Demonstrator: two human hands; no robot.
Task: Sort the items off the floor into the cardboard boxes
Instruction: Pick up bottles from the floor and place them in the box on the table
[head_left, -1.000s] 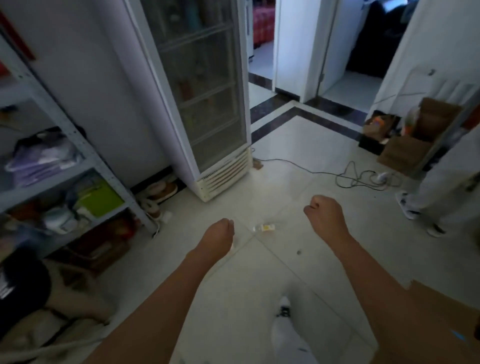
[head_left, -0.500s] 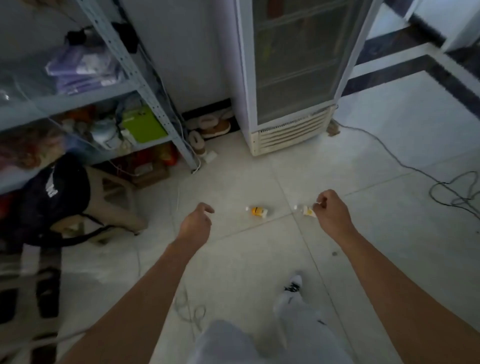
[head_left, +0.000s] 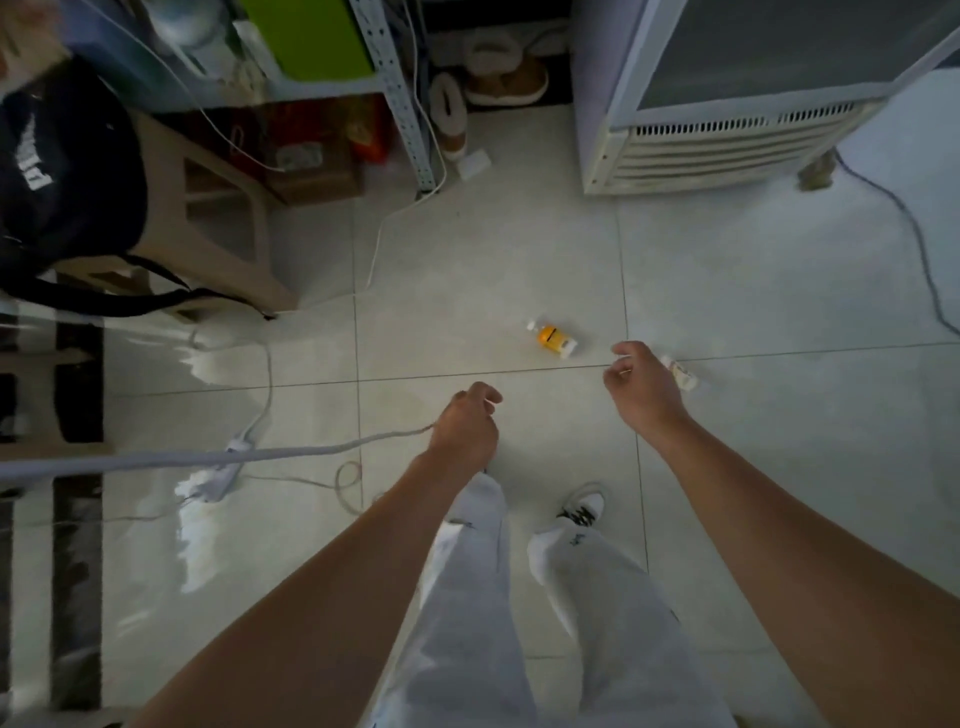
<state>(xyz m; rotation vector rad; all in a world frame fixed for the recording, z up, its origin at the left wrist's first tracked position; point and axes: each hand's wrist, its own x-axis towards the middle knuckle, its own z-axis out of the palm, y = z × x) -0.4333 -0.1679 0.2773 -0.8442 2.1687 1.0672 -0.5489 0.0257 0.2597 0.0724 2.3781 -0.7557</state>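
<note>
Found bottle lying sideways on floor, near right hand (loosely curled, empty). Could not tell whether left hand held cord. Judged bottle light, rigid, likely to roll; best pinched across its middle.

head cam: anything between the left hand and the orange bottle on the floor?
Nothing in the way. In the head view, only bare floor crossed by one tile joint lies between the left hand and the orange bottle.
</note>
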